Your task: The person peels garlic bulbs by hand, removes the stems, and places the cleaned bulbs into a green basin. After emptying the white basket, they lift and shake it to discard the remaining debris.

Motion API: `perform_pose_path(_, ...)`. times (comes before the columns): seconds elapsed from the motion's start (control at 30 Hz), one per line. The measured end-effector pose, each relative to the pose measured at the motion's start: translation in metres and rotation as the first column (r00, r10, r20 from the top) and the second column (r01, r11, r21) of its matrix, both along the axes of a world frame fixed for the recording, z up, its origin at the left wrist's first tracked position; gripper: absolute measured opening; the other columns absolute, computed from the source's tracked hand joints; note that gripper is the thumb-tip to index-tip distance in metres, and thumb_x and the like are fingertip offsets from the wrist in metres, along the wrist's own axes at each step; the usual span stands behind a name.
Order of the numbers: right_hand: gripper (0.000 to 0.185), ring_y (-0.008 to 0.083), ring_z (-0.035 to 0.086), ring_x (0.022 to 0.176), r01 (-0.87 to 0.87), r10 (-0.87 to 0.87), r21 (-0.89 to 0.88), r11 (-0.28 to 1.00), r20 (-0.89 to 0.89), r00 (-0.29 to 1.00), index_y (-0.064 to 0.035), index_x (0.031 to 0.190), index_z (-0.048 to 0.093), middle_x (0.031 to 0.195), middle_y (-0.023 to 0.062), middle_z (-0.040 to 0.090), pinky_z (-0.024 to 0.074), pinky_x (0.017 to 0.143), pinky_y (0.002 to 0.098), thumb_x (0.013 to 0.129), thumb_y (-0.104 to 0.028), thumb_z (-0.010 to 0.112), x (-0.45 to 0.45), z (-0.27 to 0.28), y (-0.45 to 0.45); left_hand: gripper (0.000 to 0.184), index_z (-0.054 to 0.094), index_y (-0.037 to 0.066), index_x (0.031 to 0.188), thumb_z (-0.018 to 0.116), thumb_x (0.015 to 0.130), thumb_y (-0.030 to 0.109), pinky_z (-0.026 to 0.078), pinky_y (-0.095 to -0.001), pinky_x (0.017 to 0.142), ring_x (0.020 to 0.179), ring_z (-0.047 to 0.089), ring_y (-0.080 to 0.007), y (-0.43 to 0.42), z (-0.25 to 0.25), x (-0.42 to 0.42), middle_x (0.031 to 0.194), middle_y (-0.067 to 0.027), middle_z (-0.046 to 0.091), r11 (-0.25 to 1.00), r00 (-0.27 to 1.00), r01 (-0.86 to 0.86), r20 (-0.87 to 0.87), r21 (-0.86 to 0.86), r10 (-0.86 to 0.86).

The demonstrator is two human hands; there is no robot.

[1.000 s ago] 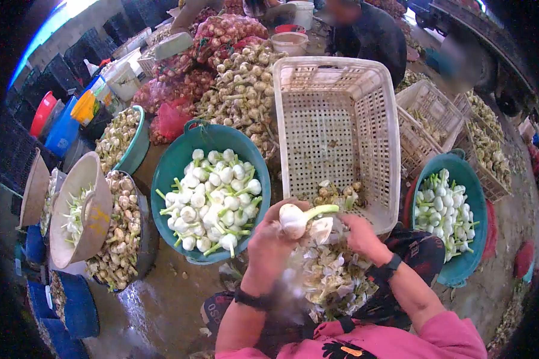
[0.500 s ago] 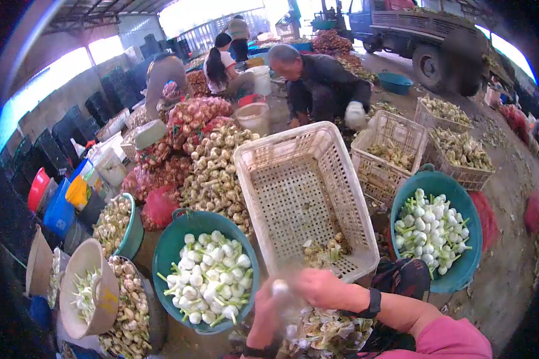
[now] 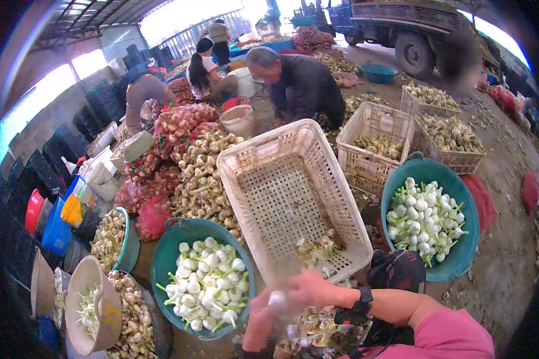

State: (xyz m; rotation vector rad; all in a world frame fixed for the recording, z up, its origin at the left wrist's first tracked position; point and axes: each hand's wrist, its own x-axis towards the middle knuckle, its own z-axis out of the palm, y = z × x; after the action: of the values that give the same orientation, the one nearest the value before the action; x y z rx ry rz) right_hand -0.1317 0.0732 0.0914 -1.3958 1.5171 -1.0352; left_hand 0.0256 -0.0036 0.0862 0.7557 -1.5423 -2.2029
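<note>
Shed floor [image 3: 466, 308]; left fingers [image 3: 261, 306] curled round garlic bulb [image 3: 276, 298]; right fingers [image 3: 301, 288] blurred.

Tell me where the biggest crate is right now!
The biggest crate sits in the middle of the head view, just beyond the right hand, between two green tubs of white garlic.

garlic [image 3: 206, 288]: white, green-stemmed | tubs [image 3: 440, 172]: teal | crate [image 3: 275, 185]: off-white, grid-perforated | sleeve [image 3: 455, 335]: pink | wristband [image 3: 363, 303]: black | wheeled truck [image 3: 338, 21]: blue
</note>
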Motion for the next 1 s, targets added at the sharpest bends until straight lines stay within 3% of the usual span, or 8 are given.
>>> perform_pose_path(0.1, 0.031, 0.0249, 0.062, 0.066, 0.099, -0.09, -0.057, 0.993, 0.153, 0.984, -0.0039, 0.098, 0.062, 0.081, 0.0166, 0.064, 0.0494, 0.065, 0.0366, 0.076, -0.023, 0.054, 0.01, -0.047, -0.007, 0.062, 0.05, -0.007, 0.12, 0.054, 0.062, 0.015, 0.046, -0.0267, 0.076, 0.092, 0.059, -0.0191, 0.004, 0.008, -0.002, 0.113, -0.0119, 0.056, 0.984, 0.997, 0.022, -0.066, -0.178, -0.034)
perform_pose_path(0.2, 0.033, 0.027, 0.06, 0.069, 0.113, -0.147, 0.246, 0.963, 0.124, 0.981, -0.0014, 0.101, 0.06, 0.079, 0.0181, 0.061, 0.0469, 0.061, 0.0364, 0.074, -0.02, 0.054, 0.005, -0.03, 0.002, 0.059, 0.05, -0.006, 0.12, 0.055, 0.064, 0.016, 0.045, -0.0266, 0.078, 0.095, 0.056, -0.0176, -0.011, -0.016, -0.003, 0.118, -0.0123, 0.052, 0.76, 0.994, -0.014, -0.091, -0.65, -0.059)
perform_pose_path(0.3, 0.033, 0.0358, 0.058, 0.069, 0.31, -0.394, -0.299, 0.903, -0.284, 0.874, 0.003, 0.088, 0.055, 0.076, 0.0214, 0.059, 0.0461, 0.061, 0.0424, 0.078, -0.028, 0.056, 0.005, -0.04, 0.006, 0.046, 0.057, -0.004, 0.11, 0.059, 0.068, 0.014, 0.046, -0.0269, 0.075, 0.087, 0.058, -0.0172, -0.012, -0.013, 0.002, 0.103, -0.0114, 0.059, 0.835, 0.98, -0.011, 0.161, -0.549, 0.119)
perform_pose_path(0.43, 0.027, 0.0369, 0.055, 0.066, 0.185, -0.29, -0.333, 0.925, -0.299, 0.909, 0.0024, 0.079, 0.054, 0.072, 0.0202, 0.057, 0.0445, 0.057, 0.0407, 0.079, -0.024, 0.059, 0.005, -0.044, 0.01, 0.02, 0.065, -0.002, 0.09, 0.064, 0.074, 0.009, 0.046, -0.0253, 0.068, 0.073, 0.058, -0.0141, -0.009, -0.018, -0.007, 0.076, -0.006, 0.061, 0.648, 0.952, -0.003, 0.196, -0.762, 0.234)
perform_pose_path(0.5, 0.021, 0.0298, 0.058, 0.064, 0.343, -0.371, -0.152, 0.927, -0.236, 0.898, 0.0021, 0.081, 0.057, 0.073, 0.0155, 0.06, 0.0448, 0.056, 0.0366, 0.08, -0.019, 0.059, 0.0, -0.045, 0.002, 0.02, 0.065, -0.001, 0.092, 0.063, 0.075, 0.008, 0.045, -0.0249, 0.066, 0.072, 0.057, -0.0131, -0.002, -0.022, -0.011, 0.076, -0.0067, 0.061, 0.674, 0.958, -0.099, 0.114, -0.732, 0.264)
perform_pose_path(0.6, 0.021, 0.0167, 0.057, 0.066, 0.201, -0.354, 0.311, 0.929, 0.586, 0.729, 0.003, 0.087, 0.06, 0.076, 0.0069, 0.062, 0.0447, 0.057, 0.0323, 0.082, -0.017, 0.057, -0.013, -0.056, -0.007, 0.02, 0.065, -0.001, 0.096, 0.059, 0.078, 0.006, 0.046, -0.0243, 0.067, 0.075, 0.057, -0.0105, 0.001, -0.03, -0.011, 0.082, -0.0065, 0.064, 0.717, 0.954, -0.15, 0.091, -0.681, 0.286)
perform_pose_path(0.83, 0.038, 0.0118, 0.052, 0.065, 0.178, -0.176, 0.17, 0.969, -0.027, 0.984, 0.0037, 0.088, 0.061, 0.072, 0.011, 0.061, 0.0445, 0.059, 0.0311, 0.086, -0.034, 0.056, -0.023, -0.026, 0.0, 0.022, 0.062, -0.002, 0.102, 0.057, 0.082, 0.008, 0.047, -0.0229, 0.064, 0.071, 0.057, -0.0087, 0.004, -0.039, -0.017, 0.084, -0.005, 0.065, 0.802, 0.924, -0.294, 0.06, -0.52, 0.378)
perform_pose_path(1.0, 0.041, 0.01, 0.05, 0.065, -0.005, 0.008, 0.066, 0.998, -0.037, 0.999, 0.0032, 0.09, 0.062, 0.07, 0.01, 0.06, 0.0443, 0.059, 0.0303, 0.088, -0.036, 0.053, -0.018, -0.03, 0.001, 0.021, 0.063, 0.0, 0.096, 0.06, 0.082, 0.015, 0.045, -0.0214, 0.059, 0.068, 0.056, -0.0076, 0.006, -0.028, -0.017, 0.082, -0.0033, 0.064, 0.941, 0.945, -0.302, 0.081, -0.156, 0.316)
